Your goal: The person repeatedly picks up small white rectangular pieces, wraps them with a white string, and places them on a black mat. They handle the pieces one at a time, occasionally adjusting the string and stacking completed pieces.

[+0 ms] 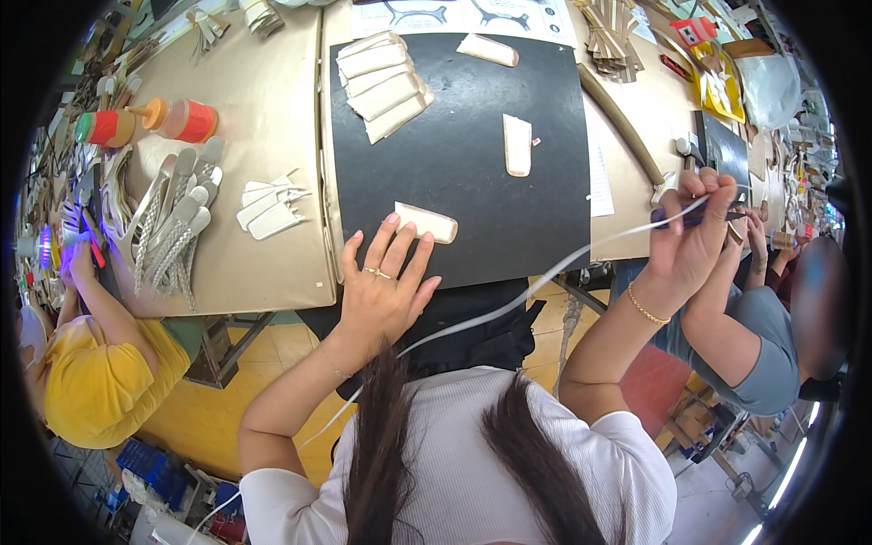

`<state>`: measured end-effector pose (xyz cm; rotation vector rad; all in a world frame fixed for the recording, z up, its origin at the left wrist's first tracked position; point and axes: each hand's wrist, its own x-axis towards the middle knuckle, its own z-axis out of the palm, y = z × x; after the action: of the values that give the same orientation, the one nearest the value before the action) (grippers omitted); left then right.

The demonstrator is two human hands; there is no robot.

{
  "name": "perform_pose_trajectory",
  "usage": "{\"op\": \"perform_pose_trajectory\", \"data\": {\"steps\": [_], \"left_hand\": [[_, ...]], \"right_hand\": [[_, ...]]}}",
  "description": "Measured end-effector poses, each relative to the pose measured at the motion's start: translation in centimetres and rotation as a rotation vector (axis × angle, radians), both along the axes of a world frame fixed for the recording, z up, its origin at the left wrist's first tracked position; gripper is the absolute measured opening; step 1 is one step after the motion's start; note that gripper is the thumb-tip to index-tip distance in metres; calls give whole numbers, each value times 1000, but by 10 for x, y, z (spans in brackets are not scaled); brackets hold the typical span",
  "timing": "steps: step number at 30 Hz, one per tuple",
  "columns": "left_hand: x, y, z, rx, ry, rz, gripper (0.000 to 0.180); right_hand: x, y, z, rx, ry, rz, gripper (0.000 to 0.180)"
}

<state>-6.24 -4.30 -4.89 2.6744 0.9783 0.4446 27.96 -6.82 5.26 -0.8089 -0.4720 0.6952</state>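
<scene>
My left hand (386, 286) lies at the near edge of the black mat (472, 118), fingers spread. Its fingertips touch a cream, tab-shaped piece with a tan edge (431, 224). Raised to the right of the mat, my right hand (686, 232) is closed on a slim dark pen-like tool (695, 219), partly hidden by the fingers. A white cord (545, 277) crosses the view up to that hand. Two similar pieces lie apart on the mat, one at the far side (489, 50) and one to the right (518, 145). A fanned stack of cream pieces (383, 84) rests at the far left.
Braided grey straps (173, 218), several small pale tabs (272, 204) and a red-and-orange bottle (186, 120) are on the left table. Right of the mat lie a long curved bar (622, 127) and a yellow tray (718, 86). Co-workers sit at left and right.
</scene>
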Motion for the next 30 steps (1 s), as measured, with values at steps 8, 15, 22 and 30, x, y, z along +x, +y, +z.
{"op": "perform_pose_trajectory", "data": {"steps": [8, 15, 22, 30], "left_hand": [[3, -7, 2, -16, -8, 33, 60], [2, -3, 4, -59, -18, 25, 57], [-1, 6, -1, -13, -50, -26, 51], [-3, 4, 1, -9, -24, 37, 50]], "right_hand": [[-39, 6, -2, -647, -371, 570, 13], [-124, 54, -53, -871, -655, 919, 22], [-138, 73, -57, -911, -859, 898, 25], [-139, 79, -56, -924, -942, 878, 25]]}}
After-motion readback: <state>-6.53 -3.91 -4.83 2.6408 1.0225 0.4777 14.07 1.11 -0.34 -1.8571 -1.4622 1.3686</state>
